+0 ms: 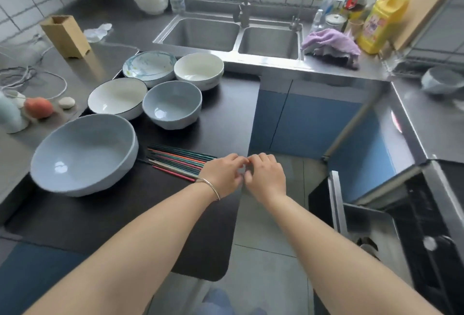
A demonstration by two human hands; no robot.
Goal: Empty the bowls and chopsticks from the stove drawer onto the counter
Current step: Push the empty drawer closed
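Observation:
Several bowls stand on the black counter: a large pale blue bowl, a white dark-rimmed bowl, a small blue bowl, a patterned bowl and a cream bowl. Several coloured chopsticks lie flat in a bundle beside the large bowl. My left hand, wearing a bracelet, covers their right ends with curled fingers; whether it grips them is hidden. My right hand curls just past the counter edge, its fingertips touching the left hand's. The stove drawer stands open at the lower right.
A double steel sink lies behind the bowls, with a purple cloth and a yellow bottle to its right. A cardboard box, a cord and a peach sit on the left counter. Blue cabinet doors face the tiled floor.

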